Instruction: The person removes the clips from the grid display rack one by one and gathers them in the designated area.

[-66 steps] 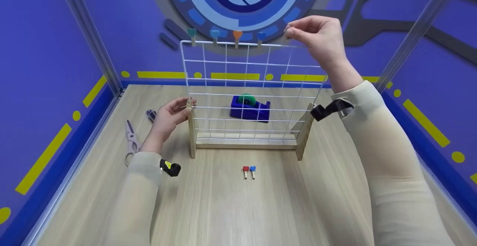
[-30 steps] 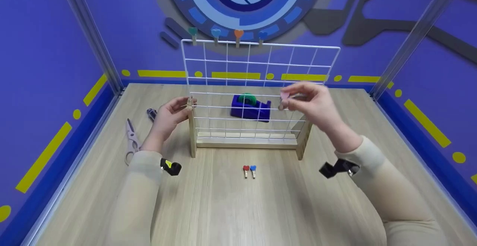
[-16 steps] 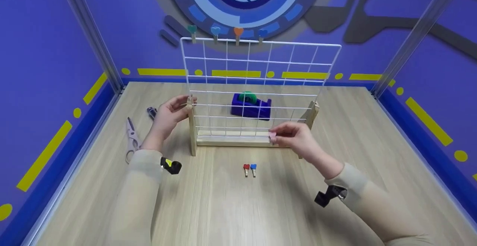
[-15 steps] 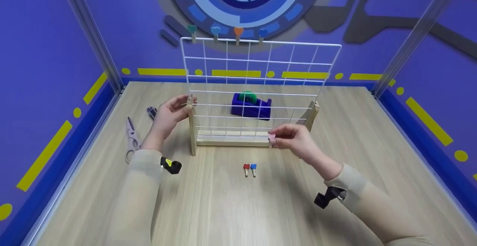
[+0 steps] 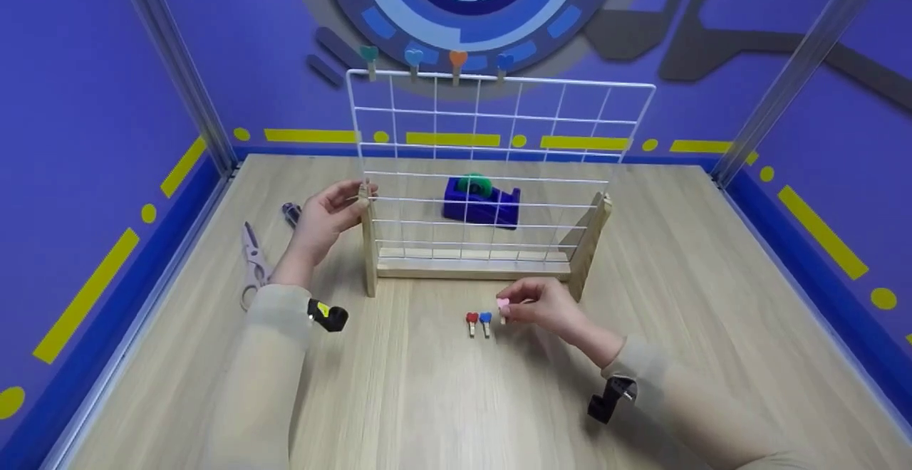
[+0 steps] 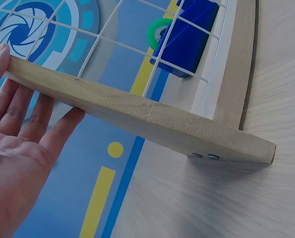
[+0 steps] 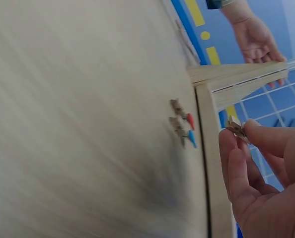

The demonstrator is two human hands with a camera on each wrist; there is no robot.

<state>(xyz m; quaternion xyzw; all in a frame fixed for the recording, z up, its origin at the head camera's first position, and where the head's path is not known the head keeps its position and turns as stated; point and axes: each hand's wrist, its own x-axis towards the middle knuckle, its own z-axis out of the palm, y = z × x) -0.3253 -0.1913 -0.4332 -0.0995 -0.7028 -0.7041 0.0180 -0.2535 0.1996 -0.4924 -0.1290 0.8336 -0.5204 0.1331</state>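
Observation:
A white wire grid [image 5: 434, 110] stands upright in a wooden stand [image 5: 474, 271]. Along its top bar sit clothespins with hearts: green [image 5: 369, 53], light blue [image 5: 414, 57], orange [image 5: 458, 59] and blue [image 5: 504, 63]. My left hand [image 5: 324, 222] grips the top of the stand's left post [image 6: 137, 109], thumb on one side and fingers on the other. Just above the table in front of the stand, my right hand [image 5: 545, 307] pinches a pink-heart clothespin [image 5: 504, 304] between thumb and fingers. To its left lie a red-heart clothespin [image 5: 472, 322] and a blue-heart clothespin [image 5: 486, 322].
Behind the grid stands a dark blue tape dispenser [image 5: 481, 204] with a green roll. Scissors [image 5: 253, 263] lie left of my left hand, beside a dark object [image 5: 291, 213] partly hidden by that hand. Patterned blue walls enclose the wooden table [image 5: 399, 399].
My right hand has come down from the grid's top bar, bringing the pink-heart clothespin to just above the table, near the red and blue ones. The left hand has stayed on the post.

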